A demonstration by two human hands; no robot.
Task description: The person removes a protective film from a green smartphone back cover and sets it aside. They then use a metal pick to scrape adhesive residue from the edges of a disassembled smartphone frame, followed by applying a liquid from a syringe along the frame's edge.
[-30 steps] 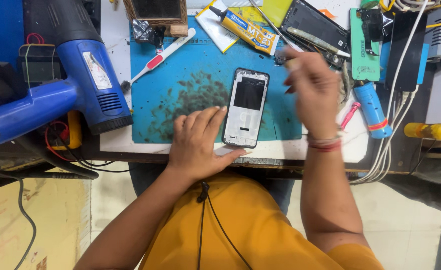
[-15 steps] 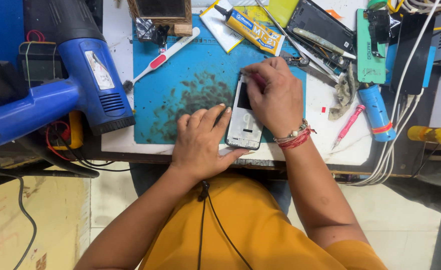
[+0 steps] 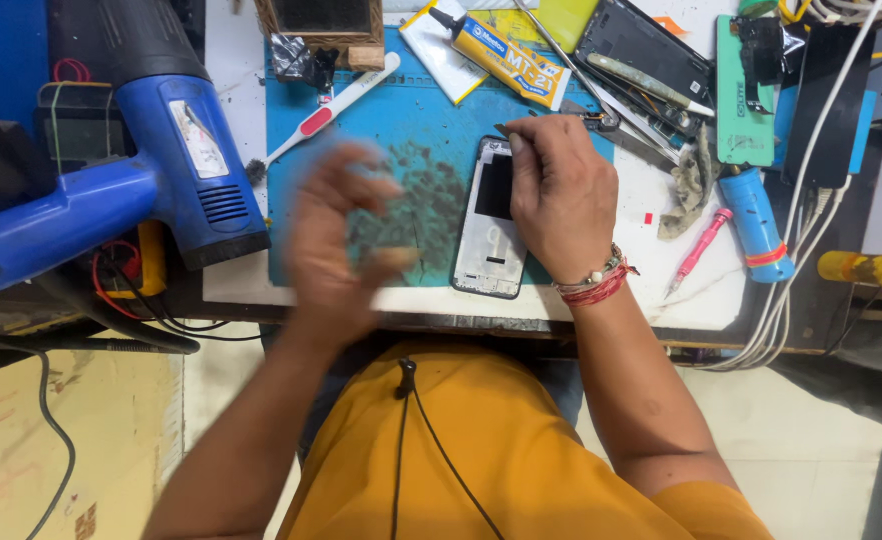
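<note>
We see the right hand pressed down on a white phone frame, fingers pinched shut on a thin dark tool whose tip pokes out at the hand's 11 o'clock, by the frame's top edge. The frame lies flat on the blue work mat, near table centre, long axis running 12 to 6. The left hand is lifted off at the frame's 9 o'clock, motion-blurred, fingers loosely spread, holding nothing as far as we can tell.

Risks as we judge them: only one hand pins the frame, so it could skid on the mat if the tool pushes sideways. The thin tip could slip and scratch the dark patch inside the frame, or jab the fingers. The glue tube at 12 o'clock and the loose metal tweezers at 1 o'clock sit near enough to be knocked by the wrist.

Materials: the frame looks like hard, glossy plastic, a rounded rectangle, white with a dark rectangular patch in its upper half. The mat is matte, rubbery, smeared with dark speckled residue in the middle. The heat gun at 9 o'clock is a bulky blue plastic shell with a black barrel. A white toothbrush with a red grip lies at 10 o'clock. A crumpled grey rag sits at 3 o'clock, a slim pink screwdriver just below it.
</note>
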